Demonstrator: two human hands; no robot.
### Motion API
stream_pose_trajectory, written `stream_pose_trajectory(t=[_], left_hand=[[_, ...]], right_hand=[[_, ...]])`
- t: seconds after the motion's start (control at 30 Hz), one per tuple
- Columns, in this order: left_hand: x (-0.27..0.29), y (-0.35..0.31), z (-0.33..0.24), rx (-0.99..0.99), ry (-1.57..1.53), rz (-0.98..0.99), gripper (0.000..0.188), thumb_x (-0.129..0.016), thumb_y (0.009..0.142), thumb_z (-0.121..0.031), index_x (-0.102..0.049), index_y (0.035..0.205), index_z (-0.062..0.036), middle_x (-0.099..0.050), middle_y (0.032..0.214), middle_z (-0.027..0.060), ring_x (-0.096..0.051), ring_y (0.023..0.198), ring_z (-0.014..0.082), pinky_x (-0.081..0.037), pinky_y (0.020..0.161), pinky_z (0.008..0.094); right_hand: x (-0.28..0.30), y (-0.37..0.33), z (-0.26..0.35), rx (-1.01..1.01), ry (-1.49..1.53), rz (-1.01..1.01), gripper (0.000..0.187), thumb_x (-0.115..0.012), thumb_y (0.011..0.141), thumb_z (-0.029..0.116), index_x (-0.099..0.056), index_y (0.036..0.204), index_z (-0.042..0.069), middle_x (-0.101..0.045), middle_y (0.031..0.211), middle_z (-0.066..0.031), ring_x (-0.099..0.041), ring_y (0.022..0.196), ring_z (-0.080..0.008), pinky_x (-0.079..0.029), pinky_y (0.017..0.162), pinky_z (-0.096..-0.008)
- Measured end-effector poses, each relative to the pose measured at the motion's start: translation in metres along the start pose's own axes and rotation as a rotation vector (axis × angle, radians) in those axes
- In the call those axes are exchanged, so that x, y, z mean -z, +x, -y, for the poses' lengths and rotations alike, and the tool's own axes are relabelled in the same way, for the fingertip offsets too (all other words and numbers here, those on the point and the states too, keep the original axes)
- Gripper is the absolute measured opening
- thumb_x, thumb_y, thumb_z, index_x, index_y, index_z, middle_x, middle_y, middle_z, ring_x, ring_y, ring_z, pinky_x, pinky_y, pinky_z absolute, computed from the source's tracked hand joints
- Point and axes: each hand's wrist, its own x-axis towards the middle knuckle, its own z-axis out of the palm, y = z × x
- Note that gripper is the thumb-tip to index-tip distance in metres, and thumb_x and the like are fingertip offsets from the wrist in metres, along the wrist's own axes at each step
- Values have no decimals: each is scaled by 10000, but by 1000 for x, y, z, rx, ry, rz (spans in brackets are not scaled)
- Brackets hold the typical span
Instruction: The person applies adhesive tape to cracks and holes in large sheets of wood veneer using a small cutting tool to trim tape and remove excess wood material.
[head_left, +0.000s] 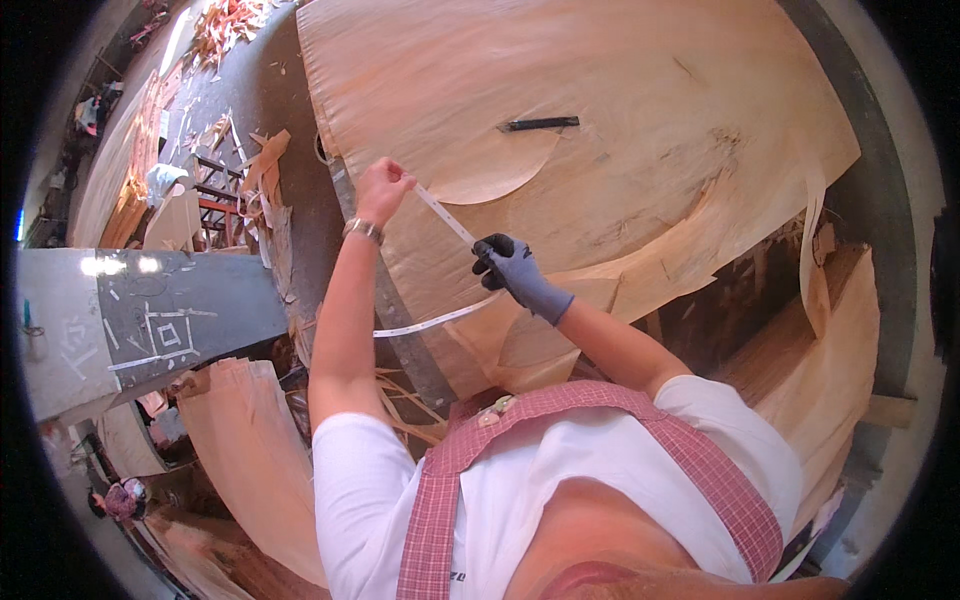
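Strewn over the workshop floor left of the big veneer sheet (pixel 620 70): wood scraps (pixel 230 30), plus, nearer the body, a chalk-marked grey panel (pixel 240 310). Over the sheet's left part, bare left hand (pixel 387 188) pinching a white measuring tape (pixel 445 215), drawn straight to the gloved right hand (pixel 508 266), curled around it, with slack curving back leftward. Farther along the sheet, a black bar (pixel 543 124); off its right edge, a hanging strip (pixel 816 240). Possible trouble: tape slipping through a light pinch and sagging, or veneer splitting along the ragged edge under a leaning body.
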Motion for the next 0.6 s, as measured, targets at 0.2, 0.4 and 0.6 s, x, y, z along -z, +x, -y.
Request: stream_pose_trajectory(t=[0.2,0.4,0.6], left_hand=[[-61,36,27,-74,551,-85,342,-764,729,-253,-647,981,-55,-662,908,148,-636,875,319,-514,773,410],[-64,-10,32,-185,432,-325,188,-665,860,-224,-627,975,-81,-627,1015,118,-606,946,317,-490,821,438],[-80,-76,34,-592,664,-153,450,-629,891,-290,-576,1311,-137,-546,1374,66,-482,1282,267,-375,1036,429]], right_hand=[[24,31,-32,-139,-26,-19,246,-587,965,301,-600,1006,59,-694,780,-79,-672,594,-167,-442,447,-271],[30,39,-36,-211,6,-10,236,-580,963,286,-594,1019,58,-701,782,-82,-684,596,-182,-450,444,-288],[24,41,-22,210,-673,-204,203,-600,936,238,-601,991,42,-697,789,-118,-659,551,-199,-493,472,-349]])
